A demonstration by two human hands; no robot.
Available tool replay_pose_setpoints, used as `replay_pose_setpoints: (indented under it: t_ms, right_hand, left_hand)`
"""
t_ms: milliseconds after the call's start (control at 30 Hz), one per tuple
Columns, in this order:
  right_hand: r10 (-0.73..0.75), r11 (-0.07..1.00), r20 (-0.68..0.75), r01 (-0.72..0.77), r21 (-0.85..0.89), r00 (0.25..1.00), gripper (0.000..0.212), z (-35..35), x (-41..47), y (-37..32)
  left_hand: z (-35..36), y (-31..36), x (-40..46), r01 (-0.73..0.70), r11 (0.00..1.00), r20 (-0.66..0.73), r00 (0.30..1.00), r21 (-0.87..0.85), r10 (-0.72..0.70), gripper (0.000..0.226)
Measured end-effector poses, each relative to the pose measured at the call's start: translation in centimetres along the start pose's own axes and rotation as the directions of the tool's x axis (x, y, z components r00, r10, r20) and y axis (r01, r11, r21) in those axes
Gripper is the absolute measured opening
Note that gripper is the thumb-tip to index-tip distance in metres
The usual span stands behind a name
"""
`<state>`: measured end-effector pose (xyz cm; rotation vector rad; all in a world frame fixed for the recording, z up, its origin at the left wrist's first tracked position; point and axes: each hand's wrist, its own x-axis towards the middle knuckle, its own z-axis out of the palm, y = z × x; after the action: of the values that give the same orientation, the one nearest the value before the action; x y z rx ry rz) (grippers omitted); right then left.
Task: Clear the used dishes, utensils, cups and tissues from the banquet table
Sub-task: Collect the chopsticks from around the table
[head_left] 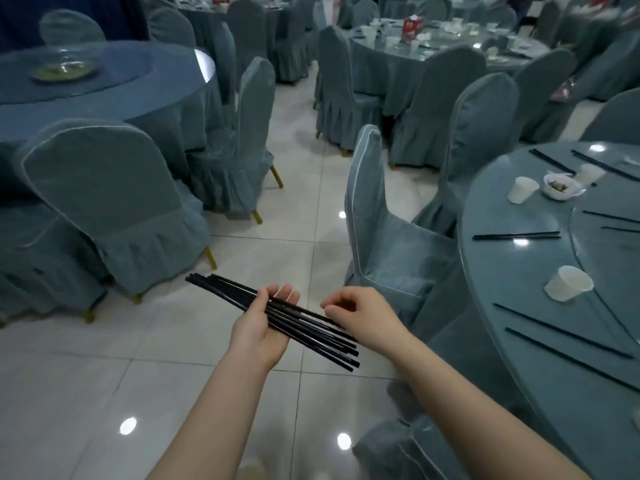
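A: What is sitting off to the right of the hands?

B: The banquet table [512, 258] is curving along beside the right forearm, and it is still carrying used things. Beyond the right hand a covered chair [377, 216] is standing between the person and the table rim.

A: And what is on it?

B: A tipped paper cup [568, 284] is lying nearest the right arm, an upright cup [523, 189] is standing farther off beside a small bowl [560, 185], and loose chopsticks [516, 236] are lying in pairs around them.

A: What are the hands doing?

B: The left hand [266, 327] is lying palm up with fingers loosely spread, cradling a bundle of black chopsticks [277, 311] that is fanning out at both ends. The right hand [360, 315] is hovering just beside the bundle's near end, fingers curled in; I cannot tell whether it is touching the sticks, and it is not visibly gripping anything.

A: How should this step go?

B: I'm thinking the right hand should be tapping the splayed ends flush while the left thumb is closing over the middle. That way the bundle is staying tight when the right hand is reaching for the next pair.
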<state>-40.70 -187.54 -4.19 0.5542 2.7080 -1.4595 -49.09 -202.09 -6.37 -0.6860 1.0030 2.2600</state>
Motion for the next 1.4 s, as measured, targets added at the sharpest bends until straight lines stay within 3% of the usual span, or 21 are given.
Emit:
replay_pose_setpoints:
  t_ms: [133,233,333,600,800,967,1133,1267,1400]
  right_hand:
    - [0.093,0.996,-0.182,-0.088,0.032,0.979,0.013,-3.2,2.8,2.9]
    - [0.215,0.977,-0.342,-0.203,0.072,0.915,0.02,-5.5,4.1,5.8]
    - [0.327,0.942,-0.45,-0.322,0.091,0.831,0.012,-7.2,4.2,8.8]
    - [0.576,0.752,-0.641,-0.637,0.17,0.508,0.014,-9.7,0.6,16.1]
    - [0.675,0.576,-0.684,-0.777,0.252,0.278,0.03,-12.4,-3.0,21.8]
    - [0.659,0.469,-0.709,-0.874,0.128,0.25,0.035,-15.3,-4.2,27.8]
    - [0.694,0.385,-0.683,-0.919,0.087,0.227,0.048,-17.7,-4.0,32.1]
    - [0.674,0.352,-0.652,-0.927,-0.132,0.348,0.073,-20.1,-2.5,34.2]
    - [0.654,0.399,-0.6,-0.884,-0.244,0.461,0.057,-22.1,-1.5,36.2]
  left_hand:
    - [4.1,1.2,4.7,0.067,0.998,0.039,0.997,0.01,-0.067,0.032]
    - [7.6,1.7,8.1,0.165,0.986,0.072,0.984,0.015,-0.165,0.031]
    - [11.4,1.7,11.2,0.264,0.962,0.144,0.952,0.073,-0.272,0.027]
    - [20.1,-0.7,16.3,0.347,0.884,0.212,0.881,0.314,-0.422,0.044]
    - [25.7,-4.9,18.7,0.417,0.815,0.254,0.805,0.402,-0.536,0.051]
    - [30.4,-9.0,21.9,0.468,0.772,0.2,0.784,0.43,-0.587,0.054]
    - [35.1,-12.1,24.3,0.439,0.763,0.161,0.809,0.475,-0.566,0.052]
    - [37.4,-14.7,25.4,0.44,0.755,0.14,0.814,0.487,-0.564,0.048]
    - [38.2,-16.0,26.1,0.466,0.72,0.1,0.801,0.514,-0.59,0.046]
